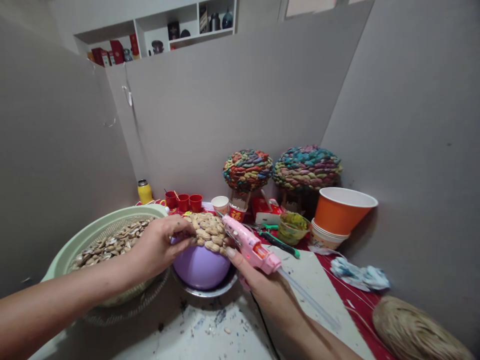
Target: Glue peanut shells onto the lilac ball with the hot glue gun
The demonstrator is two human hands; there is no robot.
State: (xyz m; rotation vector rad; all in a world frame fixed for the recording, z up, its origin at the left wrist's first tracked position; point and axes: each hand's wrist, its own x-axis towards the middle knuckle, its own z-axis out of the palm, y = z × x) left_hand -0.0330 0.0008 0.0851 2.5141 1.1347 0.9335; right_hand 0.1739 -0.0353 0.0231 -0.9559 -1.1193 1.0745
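A smooth, rounded purple form that looks like a balloon (201,267) sits in a shallow metal bowl (213,294). Peanut shells (210,232) cover its upper part in close rows. My left hand (165,242) is at the left edge of these shells, thumb and fingers pinched together; whatever is between the fingertips is hidden. On the other side, my right hand (255,280) grips a pink hot glue gun (251,245), its nozzle pointing up and left over the shells. A clear glue stick (307,297) sticks out of its back end.
A green colander (56,265) of loose shells stands left. Behind are red cups (183,202), a yellow bottle (144,192) and two multicoloured braided domes (307,167). Right lie green-handled pliers (279,244), orange paper tubs (337,215), a stained cloth (360,275) and a fibre bundle (416,330).
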